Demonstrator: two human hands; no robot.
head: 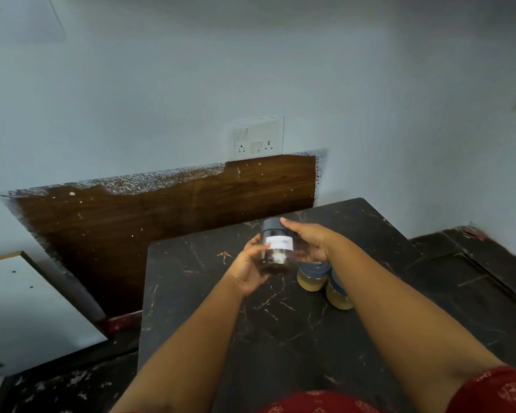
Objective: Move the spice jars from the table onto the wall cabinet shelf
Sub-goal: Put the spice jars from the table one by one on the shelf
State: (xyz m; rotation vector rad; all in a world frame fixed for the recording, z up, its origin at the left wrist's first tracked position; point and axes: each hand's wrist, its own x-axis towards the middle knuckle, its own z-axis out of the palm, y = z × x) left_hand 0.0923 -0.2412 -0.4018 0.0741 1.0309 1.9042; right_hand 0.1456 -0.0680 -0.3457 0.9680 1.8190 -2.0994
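Note:
I hold a clear spice jar [276, 247] with a dark lid, a white label and dark contents above the black marble-patterned table [209, 308]. My left hand [252, 265] cups its lower left side. My right hand [306, 241] grips its right side and lid. Two jars of yellow spice with dark lids stand on the table just below my right hand: one [312, 278] nearer the held jar, the other [338, 295] to its right, partly hidden by my right forearm. No wall cabinet shelf is in view.
A pale blue wall [191, 84] with a white switch-and-socket plate [259, 137] rises behind the table. A dark wooden panel [149, 222] leans against the wall at the left. A white board [21, 302] lies at far left. The dark floor [474, 263] lies to the right.

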